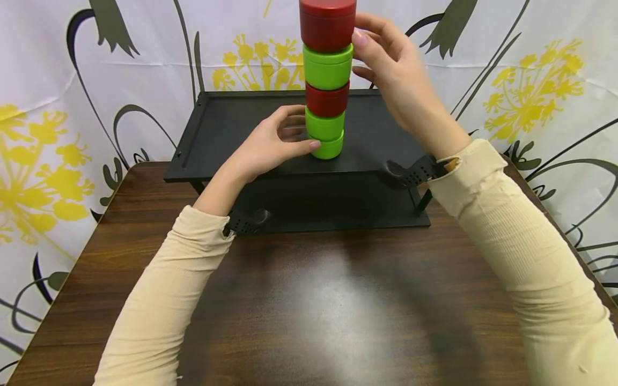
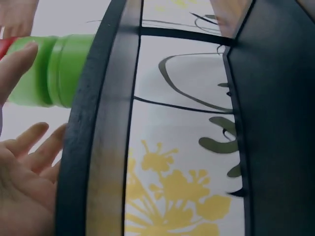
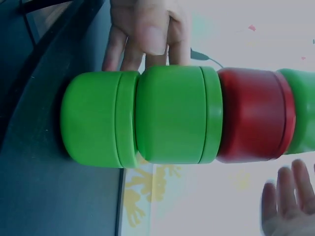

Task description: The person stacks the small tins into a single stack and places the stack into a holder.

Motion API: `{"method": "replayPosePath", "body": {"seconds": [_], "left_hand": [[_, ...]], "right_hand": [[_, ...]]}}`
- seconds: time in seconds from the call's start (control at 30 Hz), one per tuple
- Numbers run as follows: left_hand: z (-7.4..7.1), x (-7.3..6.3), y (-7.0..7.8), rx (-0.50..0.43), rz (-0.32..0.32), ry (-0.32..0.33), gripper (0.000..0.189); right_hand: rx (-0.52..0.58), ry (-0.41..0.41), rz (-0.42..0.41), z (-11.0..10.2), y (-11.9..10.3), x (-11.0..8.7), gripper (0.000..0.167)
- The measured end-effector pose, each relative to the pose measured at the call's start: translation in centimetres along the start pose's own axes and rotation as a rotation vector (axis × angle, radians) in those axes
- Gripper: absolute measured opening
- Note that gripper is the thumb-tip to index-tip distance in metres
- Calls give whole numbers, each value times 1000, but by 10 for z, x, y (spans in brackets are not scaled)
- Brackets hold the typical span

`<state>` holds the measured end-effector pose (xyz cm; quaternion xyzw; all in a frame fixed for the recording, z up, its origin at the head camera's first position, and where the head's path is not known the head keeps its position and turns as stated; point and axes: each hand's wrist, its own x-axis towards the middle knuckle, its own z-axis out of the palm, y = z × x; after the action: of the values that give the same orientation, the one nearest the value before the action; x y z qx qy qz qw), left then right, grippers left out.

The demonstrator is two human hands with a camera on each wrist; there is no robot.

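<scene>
A tall upright stack of round red and green cups stands on a black shelf (image 1: pixel 236 128). From the top come a red cup (image 1: pixel 328 29), a green cup (image 1: pixel 328 71), a second red one (image 1: pixel 327 102), then two more green ones, the lowest (image 1: pixel 329 149) at the shelf. My left hand (image 1: pixel 272 142) is beside the lower cups, thumb tip overlapping the bottom two and fingers loosely spread. Up at the top red and green cups is my right hand (image 1: pixel 398 72), thumb and fingers reaching beside them. In the right wrist view its straight fingers (image 3: pixel 288 194) lie apart from the stack.
The raised shelf stands at the back of a brown wooden table (image 1: pixel 318 300), with a lower black board (image 1: pixel 328 206) beneath it. Behind hangs a white curtain (image 1: pixel 159 64) with yellow and grey flowers. Each wrist wears a black strap (image 1: pixel 417 171).
</scene>
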<state>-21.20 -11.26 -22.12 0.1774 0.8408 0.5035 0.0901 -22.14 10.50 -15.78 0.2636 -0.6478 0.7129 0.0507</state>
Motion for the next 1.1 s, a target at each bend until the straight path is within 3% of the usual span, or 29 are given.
{"method": "replayPosePath", "body": {"seconds": [0.13, 0.23, 0.5, 0.7, 0.93, 1.1], "left_hand": [[-6, -15, -1, 104, -16, 38, 71], [-10, -29, -2, 172, -10, 103, 68], [-25, -75, -7, 280, 95, 403, 58], [-42, -105, -22, 346, 77, 620, 55], [-59, -126, -44, 415, 61, 793, 50], [-64, -132, -61, 437, 48, 857, 49]], "right_hand": [[11, 87, 2, -4, -3, -11, 36], [-3, 128, -17, -11, -7, -20, 36], [-135, 258, -3, -37, -15, -41, 32], [-93, 342, 52, -66, -13, -59, 30], [-52, 411, 86, -104, -1, -76, 28], [-139, 451, 103, -124, 12, -85, 26]]}}
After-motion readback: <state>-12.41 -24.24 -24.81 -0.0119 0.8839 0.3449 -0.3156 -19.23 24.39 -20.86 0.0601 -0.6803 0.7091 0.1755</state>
